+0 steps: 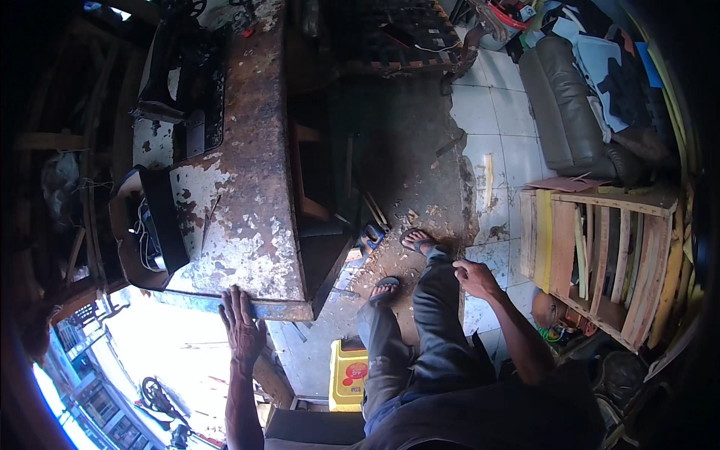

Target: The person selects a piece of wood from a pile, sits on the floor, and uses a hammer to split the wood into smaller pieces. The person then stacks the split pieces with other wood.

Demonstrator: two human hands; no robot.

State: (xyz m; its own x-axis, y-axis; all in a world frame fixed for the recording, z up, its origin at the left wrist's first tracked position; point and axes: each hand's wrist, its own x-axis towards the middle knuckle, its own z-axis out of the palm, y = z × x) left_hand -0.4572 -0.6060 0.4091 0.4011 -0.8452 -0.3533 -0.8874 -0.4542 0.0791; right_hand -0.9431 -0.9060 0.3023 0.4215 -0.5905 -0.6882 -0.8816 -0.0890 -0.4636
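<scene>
My left hand [241, 326] rests on the near edge of a worn worktable [251, 247] with peeling white and brown paint. Its fingers are stretched out over the edge. My right hand [474, 277] is curled in beside my knee, its fingertips pressed together; whatever they might hold is hidden. A dark sewing machine [161, 97] stands on the far left part of the table. Nearer to my left hand, a dark open case [169, 244] with white cables inside lies at the table's left side.
A blue-handled tool [370, 236] lies on the floor among wood shavings, beyond my sandalled feet. A yellow container [346, 379] stands by my left leg. On the right are a slatted wooden frame [600, 262] and a grey-brown cushion [559, 105]. A phone [397, 34] rests on a webbed surface at the back.
</scene>
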